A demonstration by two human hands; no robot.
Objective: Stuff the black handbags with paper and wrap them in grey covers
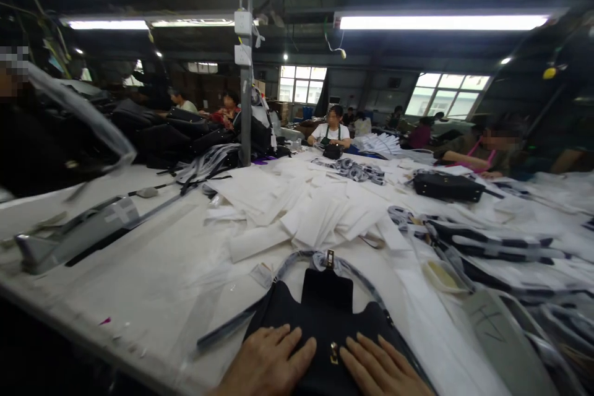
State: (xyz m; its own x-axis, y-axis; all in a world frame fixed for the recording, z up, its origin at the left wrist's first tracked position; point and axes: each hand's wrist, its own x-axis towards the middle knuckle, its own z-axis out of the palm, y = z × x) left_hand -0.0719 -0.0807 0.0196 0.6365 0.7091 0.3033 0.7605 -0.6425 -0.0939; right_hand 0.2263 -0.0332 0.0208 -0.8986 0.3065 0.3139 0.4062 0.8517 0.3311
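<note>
A black handbag (320,315) lies on the white table (153,278) right in front of me. Its top flap (327,291) is folded back, away from me, with a gold clasp piece (330,258) at the far end. On the front of the bag sits a gold lock (334,353). My left hand (266,360) rests flat on the bag to the left of the lock, fingers stretched out. To the right of the lock, my right hand (383,366) lies flat too, fingers slightly spread. A wrapped handle (362,278) arches beyond the bag.
White paper sheets (320,210) are heaped beyond the bag. A grey wrapped piece (83,229) lies at left; a grey board (508,337) and wrapped black straps (492,241) at right. A metal post (246,74) rises from the table. Several people sit farther back.
</note>
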